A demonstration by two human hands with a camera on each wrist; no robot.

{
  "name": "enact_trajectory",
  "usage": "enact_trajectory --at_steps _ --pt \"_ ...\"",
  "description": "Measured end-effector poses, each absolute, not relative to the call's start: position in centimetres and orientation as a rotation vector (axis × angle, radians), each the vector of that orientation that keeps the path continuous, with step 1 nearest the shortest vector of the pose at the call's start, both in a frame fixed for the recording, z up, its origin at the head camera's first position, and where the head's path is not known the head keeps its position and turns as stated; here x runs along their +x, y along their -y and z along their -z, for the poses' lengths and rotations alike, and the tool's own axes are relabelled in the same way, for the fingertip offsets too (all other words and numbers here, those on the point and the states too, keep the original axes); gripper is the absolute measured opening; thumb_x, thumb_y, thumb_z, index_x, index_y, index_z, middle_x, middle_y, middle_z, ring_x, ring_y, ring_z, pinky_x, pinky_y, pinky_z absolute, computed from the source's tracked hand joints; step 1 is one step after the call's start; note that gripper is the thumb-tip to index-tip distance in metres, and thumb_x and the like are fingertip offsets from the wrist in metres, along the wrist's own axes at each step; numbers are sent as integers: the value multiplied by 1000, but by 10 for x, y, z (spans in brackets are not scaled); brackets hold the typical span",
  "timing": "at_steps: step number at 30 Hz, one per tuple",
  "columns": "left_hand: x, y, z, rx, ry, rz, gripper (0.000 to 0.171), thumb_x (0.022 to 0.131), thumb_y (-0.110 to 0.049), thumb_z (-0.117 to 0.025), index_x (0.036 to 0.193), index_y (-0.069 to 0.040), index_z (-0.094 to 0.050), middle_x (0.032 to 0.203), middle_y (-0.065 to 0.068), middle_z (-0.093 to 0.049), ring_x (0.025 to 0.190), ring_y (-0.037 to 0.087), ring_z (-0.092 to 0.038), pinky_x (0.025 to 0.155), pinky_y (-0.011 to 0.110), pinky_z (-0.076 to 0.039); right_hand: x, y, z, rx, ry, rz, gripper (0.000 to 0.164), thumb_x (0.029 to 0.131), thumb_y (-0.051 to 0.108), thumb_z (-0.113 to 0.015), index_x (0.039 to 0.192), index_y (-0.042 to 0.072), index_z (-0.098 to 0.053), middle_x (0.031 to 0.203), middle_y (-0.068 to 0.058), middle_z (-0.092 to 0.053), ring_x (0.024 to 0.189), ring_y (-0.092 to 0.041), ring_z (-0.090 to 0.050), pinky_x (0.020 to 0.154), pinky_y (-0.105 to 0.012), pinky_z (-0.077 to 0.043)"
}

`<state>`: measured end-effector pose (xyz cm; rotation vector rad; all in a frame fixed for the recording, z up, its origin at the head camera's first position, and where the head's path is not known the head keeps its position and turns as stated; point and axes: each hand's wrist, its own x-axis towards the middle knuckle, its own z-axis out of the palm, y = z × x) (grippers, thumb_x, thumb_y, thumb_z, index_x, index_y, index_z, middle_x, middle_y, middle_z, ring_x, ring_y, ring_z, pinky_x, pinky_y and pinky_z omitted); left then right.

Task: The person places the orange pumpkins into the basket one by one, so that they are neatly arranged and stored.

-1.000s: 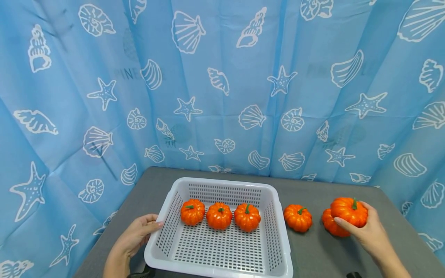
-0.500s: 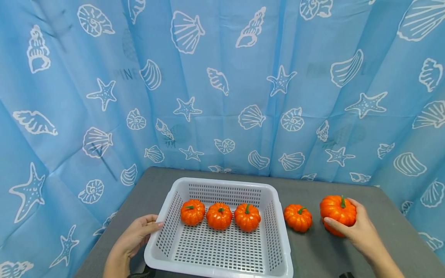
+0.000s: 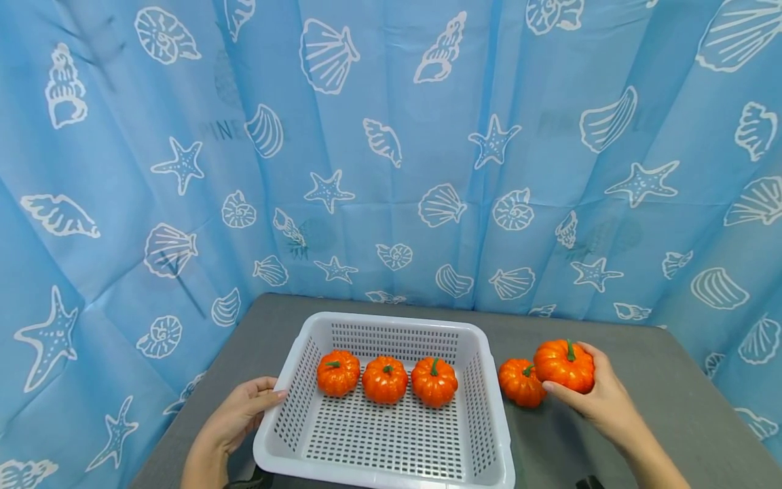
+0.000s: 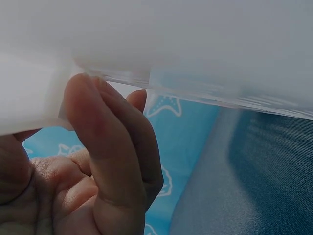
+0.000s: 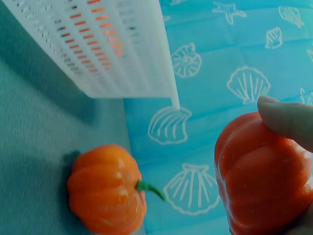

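My right hand (image 3: pixel 605 401) holds an orange toy pumpkin (image 3: pixel 563 365) with a green stem, thumb on its near side and fingers on its far side. It is raised beside a second pumpkin (image 3: pixel 518 384), which rests on the table and is overlapped by it in the head view. The right wrist view shows the held pumpkin (image 5: pixel 259 176) and the resting pumpkin (image 5: pixel 107 191) apart. My left hand (image 3: pixel 241 414) grips the left rim of a white perforated plastic basket (image 3: pixel 391 316), its fingers (image 4: pixel 117 132) bent up under the edge. Three pumpkins (image 3: pixel 385 380) sit in a row inside.
The basket stands on a grey table (image 3: pixel 660 380). A blue curtain (image 3: pixel 391 149) with white shell and starfish prints hangs behind and at the sides. Dark wrist-camera parts show at the bottom edge of the head view.
My right hand has carried its pumpkin leftward, towards the basket. A pumpkin partly visible under that hand earlier is out of sight now. My left hand and the basket stay in place.
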<state>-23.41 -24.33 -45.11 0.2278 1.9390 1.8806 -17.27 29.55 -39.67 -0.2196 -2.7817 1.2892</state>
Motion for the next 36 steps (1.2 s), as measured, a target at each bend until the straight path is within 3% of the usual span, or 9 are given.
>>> enact_trajectory --at_steps 5,14,36 --pt "-234 243 451 230 -1936 -1881 46 98 -17 -51 127 17 -39 105 12 -68 92 26 -69 78 43 -57 -174 -282 395 -138 2758 -1352 92 86 28 -69 145 -6 -7 137 -32 -28 112 -44 -44 75 -33 -52" --pt "-233 242 449 205 -1952 -1874 48 97 -18 -53 127 17 -39 106 13 -68 93 27 -69 79 44 -57 -177 -264 393 -74 2788 -1327 94 84 32 -71 146 -4 -9 138 -31 -29 114 -46 -45 85 -54 -52" --pt "-233 242 448 214 -1937 -1879 47 98 -17 -51 127 17 -38 106 13 -67 93 26 -69 79 43 -57 -183 -236 386 2 2786 -1323 95 78 32 -77 145 2 -17 135 -27 -37 111 -40 -50 86 -52 -52"
